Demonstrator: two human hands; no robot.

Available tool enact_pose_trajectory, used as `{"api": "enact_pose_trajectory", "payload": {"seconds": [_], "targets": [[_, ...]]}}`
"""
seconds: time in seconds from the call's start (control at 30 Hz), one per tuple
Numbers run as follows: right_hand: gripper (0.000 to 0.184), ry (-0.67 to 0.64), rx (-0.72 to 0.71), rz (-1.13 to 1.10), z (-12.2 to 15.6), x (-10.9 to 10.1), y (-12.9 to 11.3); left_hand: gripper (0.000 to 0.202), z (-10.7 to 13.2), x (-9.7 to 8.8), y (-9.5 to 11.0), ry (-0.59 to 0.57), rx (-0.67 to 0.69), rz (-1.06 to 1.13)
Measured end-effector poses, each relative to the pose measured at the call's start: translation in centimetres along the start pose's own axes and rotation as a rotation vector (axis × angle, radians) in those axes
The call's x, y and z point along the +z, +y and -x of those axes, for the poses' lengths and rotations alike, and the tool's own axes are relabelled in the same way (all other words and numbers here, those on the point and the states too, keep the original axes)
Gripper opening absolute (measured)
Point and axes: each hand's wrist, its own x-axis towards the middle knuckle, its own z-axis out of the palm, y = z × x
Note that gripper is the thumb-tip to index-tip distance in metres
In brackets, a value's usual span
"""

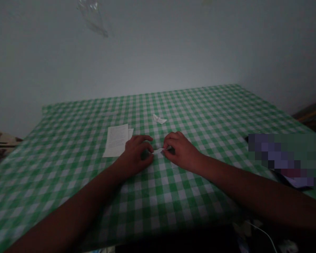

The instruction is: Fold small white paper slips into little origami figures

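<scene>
Our paper slip (159, 150) pinched over the green gingham tablecloth (200, 116)

Our right hand (181, 151) has its fingers closed on the slip's right end; our left hand (136, 153) curls in at the other end, though we cannot tell whether those fingers grip it. Pinching too hard or pulling the hands apart could tear such thin paper, while a loose hold could let it drop near the folded scrap (159, 119) or the loose sheets (116, 140).
</scene>
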Motion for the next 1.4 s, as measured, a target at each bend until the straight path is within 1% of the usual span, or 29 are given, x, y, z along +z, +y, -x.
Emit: {"api": "enact_pose_trajectory", "payload": {"seconds": [0.3, 0.53, 0.8, 0.93, 1.13, 1.4], "targets": [[0.004, 0.01, -0.017, -0.008, 0.1, 0.0, -0.1, 0.005, -0.3, 0.4, 0.1, 0.011, -0.035, 0.012], [0.004, -0.002, -0.023, 0.005, 0.0, -0.2, -0.2, 0.006, -0.6, 0.1, 0.6, -0.015, -0.051, 0.029], [0.003, -0.019, -0.016, 0.011, 0.0, -0.3, -0.4, 0.01, -0.8, 0.2, 0.5, -0.031, -0.058, 0.032], [0.003, -0.017, -0.033, 0.016, -0.1, -0.4, -0.1, 0.009, -0.8, 0.0, 0.4, -0.046, -0.062, -0.001], [0.002, -0.018, -0.021, 0.028, -0.1, -0.5, 0.0, 0.006, -0.5, -0.6, 0.1, -0.065, -0.053, -0.011], [0.003, -0.039, -0.012, 0.034, -0.2, -0.8, -0.2, 0.008, -0.5, -0.7, 0.0, -0.075, -0.067, -0.029]]}}
